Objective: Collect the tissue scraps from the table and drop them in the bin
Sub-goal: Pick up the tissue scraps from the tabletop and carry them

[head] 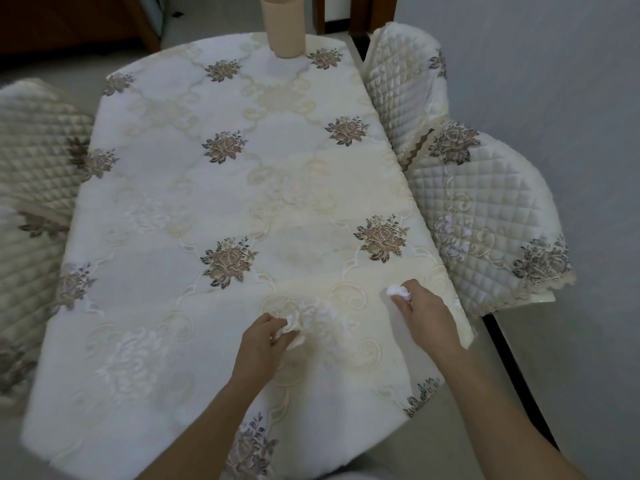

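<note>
Nearest, at the close end of the table (465, 336): left hand (263, 336) low over the embroidered cloth (311, 174), fingers curled and drawn together, thumb and fingertips pinching a crumpled white tissue scrap (293, 330); scrap touching the cloth, partly hidden by the fingers, hard to tell apart from the white stitching just beside it.

A little further and to the right, near the table's right edge: right hand (420, 306), knuckles up, fingers bent and bunched, tips closed round a second tissue scrap (398, 292); a small round white wad, resting on or just above the cloth, impossible to tell which; the two hands well apart.

Beyond the hands: cream cloth with brown embroidered roses in rows and pale scrollwork between them.

Flanking the table: quilted chair covers on the right (471, 209), the nearer one trimmed with lace and the same rose pattern, pressed close to the table edge; more quilted covers on the left (31, 150), blurred.

Farthest: a tall beige cylindrical container (284, 27) upright at the far end of the table, top cut off by the frame; behind it dark wooden furniture (69, 22) and grey floor (571, 98).
</note>
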